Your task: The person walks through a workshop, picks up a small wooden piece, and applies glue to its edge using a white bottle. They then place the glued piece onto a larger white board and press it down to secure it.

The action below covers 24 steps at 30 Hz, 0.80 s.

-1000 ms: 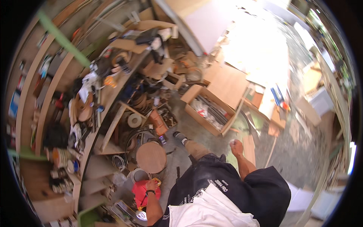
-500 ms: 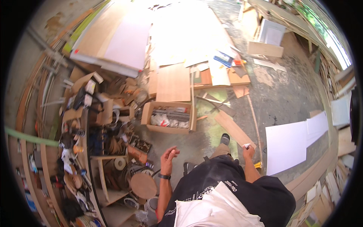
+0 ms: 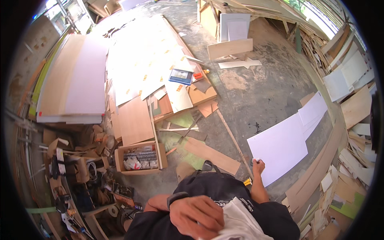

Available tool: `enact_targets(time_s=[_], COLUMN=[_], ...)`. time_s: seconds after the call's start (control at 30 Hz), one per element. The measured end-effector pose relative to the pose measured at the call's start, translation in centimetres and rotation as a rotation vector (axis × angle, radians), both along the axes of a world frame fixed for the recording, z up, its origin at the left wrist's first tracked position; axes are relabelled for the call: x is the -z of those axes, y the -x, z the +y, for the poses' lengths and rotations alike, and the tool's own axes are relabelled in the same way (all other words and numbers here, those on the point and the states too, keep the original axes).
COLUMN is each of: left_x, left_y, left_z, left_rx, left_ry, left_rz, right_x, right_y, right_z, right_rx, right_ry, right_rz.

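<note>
your left hand (image 3: 197, 216) curls, palm hidden. your right hand (image 3: 259, 166) pinches a small white item (image 3: 255, 160) over the white panel's (image 3: 280, 146) edge.

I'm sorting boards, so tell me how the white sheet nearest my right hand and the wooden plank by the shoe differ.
The white sheet is broad; the wooden plank is long and narrow. The sheet is pale all over, the plank tan-brown. The sheet lies near the right hand, the plank beside the shoe. Both lie on the floor.

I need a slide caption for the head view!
Left hand before a black shirt, right hand near a white sheet.
</note>
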<state>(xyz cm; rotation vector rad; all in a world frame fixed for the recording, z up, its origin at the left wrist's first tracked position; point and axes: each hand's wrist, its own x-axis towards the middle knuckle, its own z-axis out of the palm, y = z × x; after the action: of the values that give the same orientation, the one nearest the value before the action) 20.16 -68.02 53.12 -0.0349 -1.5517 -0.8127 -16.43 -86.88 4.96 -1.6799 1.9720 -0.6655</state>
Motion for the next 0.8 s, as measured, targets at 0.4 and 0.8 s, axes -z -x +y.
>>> enact_targets(time_s=[0.4, 0.8], left_x=[1.3, -1.5], left_y=[-4.3, -18.7], left_z=[-30.3, -65.9], left_rx=[0.333, 0.464], left_ry=[-0.133, 0.019], left_rz=[0.218, 0.045], right_x=[5.0, 0.2], right_y=[-6.6, -14.4], right_z=[-23.3, -51.3], right_rx=[-0.004, 0.402], right_ry=[-0.097, 0.041], right_rz=[-0.074, -0.372])
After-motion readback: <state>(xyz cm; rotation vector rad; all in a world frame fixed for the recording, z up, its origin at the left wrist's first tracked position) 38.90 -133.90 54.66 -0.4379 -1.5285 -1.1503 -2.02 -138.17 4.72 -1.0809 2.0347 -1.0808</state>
